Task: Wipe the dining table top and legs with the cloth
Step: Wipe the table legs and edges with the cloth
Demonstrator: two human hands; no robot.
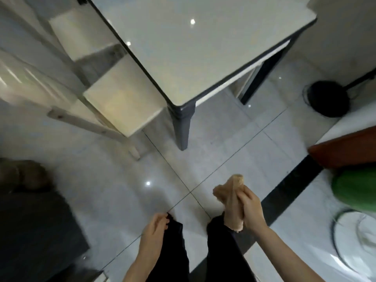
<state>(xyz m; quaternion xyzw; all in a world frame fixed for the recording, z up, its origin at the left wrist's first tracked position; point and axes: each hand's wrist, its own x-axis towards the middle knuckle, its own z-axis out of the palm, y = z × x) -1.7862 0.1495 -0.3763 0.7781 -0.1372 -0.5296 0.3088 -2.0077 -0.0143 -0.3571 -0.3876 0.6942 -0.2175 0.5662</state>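
The right hand (251, 208) is closed around the bunched cloth (232, 200), while the left hand (155, 226) hangs empty with loosely curled fingers. The dining table (195, 58) stands ahead (its near corner leg (182, 129) points straight down), nearer the cloth hand.

Illumination is moderate and diffuse, from overhead. Point reflections of ceiling lamps show on the glossy table top (195, 47) and floor tiles (148, 183). The whole frame is soft with motion blur. Wide-angle distortion bends lines at the edges; the lower-left corner is dark.
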